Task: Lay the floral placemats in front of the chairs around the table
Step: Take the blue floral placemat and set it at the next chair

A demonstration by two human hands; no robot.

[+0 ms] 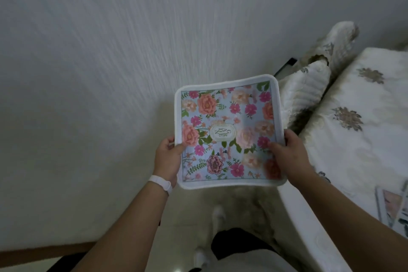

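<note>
While both arms reach forward, a floral placemat (229,132) is held flat and face up in the air between 2 hands, over the pale floor (136,161) and just beside the table (353,130). Left hand (167,157): clamped on the mat's left edge, thumb lying across the printed face near a coral rose, remaining fingers curled under and out of sight; a white wristband (160,184) circles the wrist. Right hand (289,152): clamped on the right edge, thumb pressed onto the print, fingers wrapped beneath the white border. Placemat: square with rounded corners, white trim, pale blue field with pink, coral and mauve flowers, and an oval label (221,133) at centre. Table: draped in a cream cloth with embroidered grey-brown flower motifs, running along the right of the view. Chair (309,86): covered in ribbed cream fabric, standing against the table's far end, just beyond the mat's upper right corner. Second placemat (391,207): only a corner visible, lying on the cloth at the right edge. White textured wall (110,40): fills the left side.
</note>
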